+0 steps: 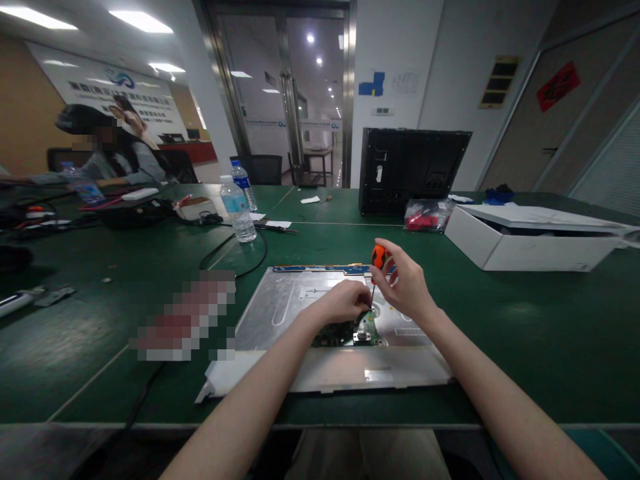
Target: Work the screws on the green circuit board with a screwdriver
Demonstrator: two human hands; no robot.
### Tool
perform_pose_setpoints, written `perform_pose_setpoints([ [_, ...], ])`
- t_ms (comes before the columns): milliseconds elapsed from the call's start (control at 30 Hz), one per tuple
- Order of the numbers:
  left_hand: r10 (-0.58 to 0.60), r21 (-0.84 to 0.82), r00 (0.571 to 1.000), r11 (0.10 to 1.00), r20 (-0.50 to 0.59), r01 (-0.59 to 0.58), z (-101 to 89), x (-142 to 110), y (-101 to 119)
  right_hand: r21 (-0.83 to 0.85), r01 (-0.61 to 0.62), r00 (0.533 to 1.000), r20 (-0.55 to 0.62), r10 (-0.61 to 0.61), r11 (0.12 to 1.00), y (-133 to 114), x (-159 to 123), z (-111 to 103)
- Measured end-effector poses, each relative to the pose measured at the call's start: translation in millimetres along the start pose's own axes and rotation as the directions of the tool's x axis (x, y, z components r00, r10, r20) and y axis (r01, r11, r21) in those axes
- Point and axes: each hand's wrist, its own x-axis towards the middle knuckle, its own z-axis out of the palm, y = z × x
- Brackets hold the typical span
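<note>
My right hand (406, 277) is closed around the orange and black handle of a screwdriver (379, 257). Its thin shaft points down to the top edge of a green circuit board (370, 328). The board sits on a flat silver metal display panel (280, 313), which has a blue strip along its far edge. My left hand (347, 300) is over the board, its fingers bent together close to the screwdriver tip. What those fingers grip, if anything, is hidden. Part of the board lies beneath the left hand.
Two water bottles (239, 210) stand beyond the panel, near a black cable (265, 250). A monitor casing (410, 170) stands at the back, beside a bag with red contents (423, 217). On the right is a white box (530, 243). Another person (115, 150) sits at far left.
</note>
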Motion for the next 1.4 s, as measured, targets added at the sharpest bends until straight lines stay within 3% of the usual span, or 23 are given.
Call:
perform_pose_setpoints([
  [267,0.004,-0.018,1.0,1.0,0.005,-0.004,0.3,-0.3,-1.3,-0.029,-0.01,0.999,-0.054,0.008,1.0,0.6,0.5,2.0],
  [567,0.007,-0.026,1.0,1.0,-0.002,-0.007,0.9,0.3,-1.3,-0.009,-0.018,1.0,0.002,0.018,1.0,-2.1,0.0,-0.6],
  [833,0.004,-0.03,1.0,1.0,0.002,-0.004,0.5,-0.3,-1.0,-0.05,0.001,0.999,-0.039,-0.003,0.999,3.2,0.2,2.2],
  [1133,0.005,-0.036,1.0,0.999,0.003,-0.005,-0.3,-0.1,0.2,-0.003,-0.028,1.0,0.004,0.028,1.0,-2.0,0.0,-0.2],
  [1400,-0.006,-0.042,1.0,0.999,0.0,0.006,0.1,-0.9,-0.2,-0.046,-0.005,0.999,-0.049,0.002,0.999,1.1,0.8,1.3],
])
